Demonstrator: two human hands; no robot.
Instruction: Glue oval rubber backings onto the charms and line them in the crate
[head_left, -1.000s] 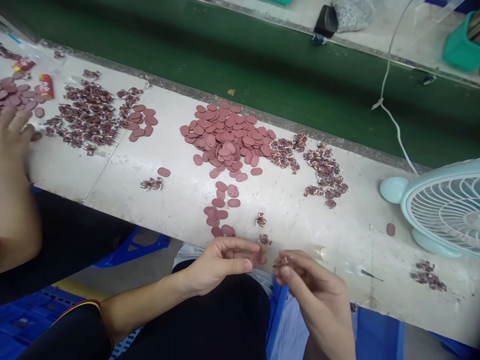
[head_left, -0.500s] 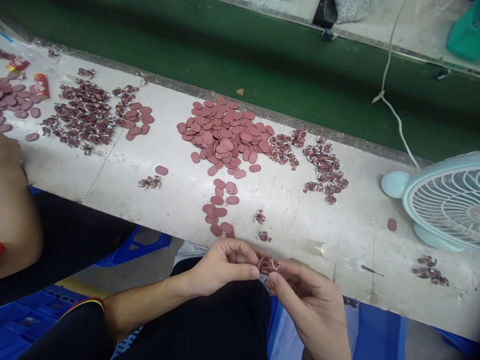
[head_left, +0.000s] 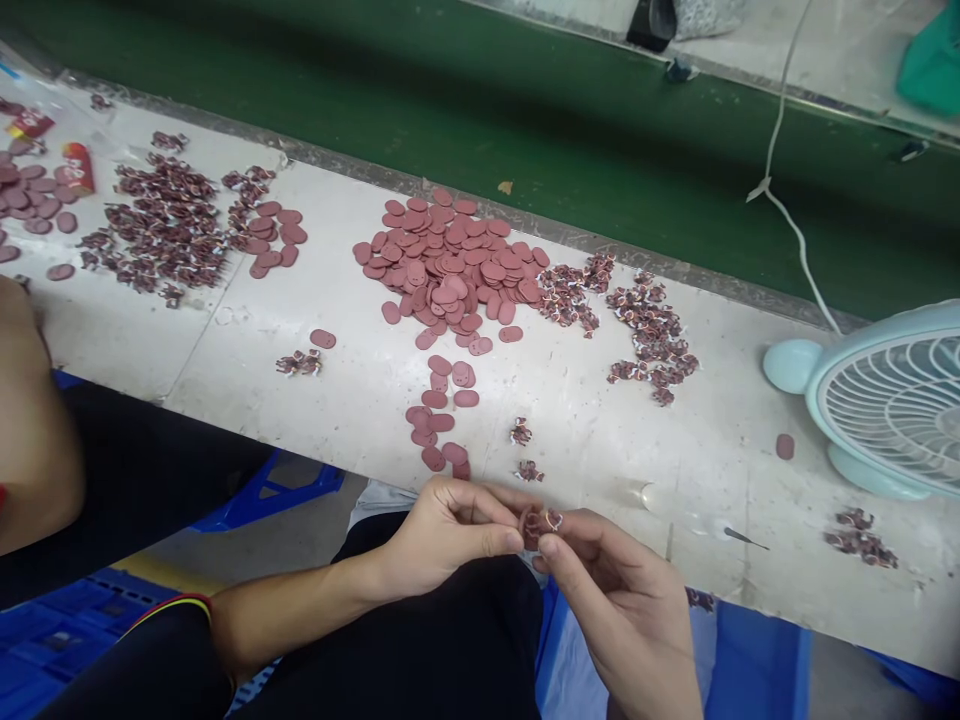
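Both hands are closed on one small brown piece (head_left: 534, 524) at the near edge of the table (head_left: 600, 430).
The left hand (head_left: 446, 532) pinches its left side, the right hand (head_left: 626, 590) its right. Just beyond lie two loose figures (head_left: 529, 471); to their left, stray oval discs (head_left: 434, 399). Farther off sits a disc pile (head_left: 450, 262), figure clusters (head_left: 654, 328) right of it, then a fan (head_left: 889, 400).

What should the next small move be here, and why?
Probably a gentle press of the small brown figure in the right hand against the reddish oval in the left hand: the hands pinch from opposite sides and the pieces seem to touch, but whether they are joined is hidden.
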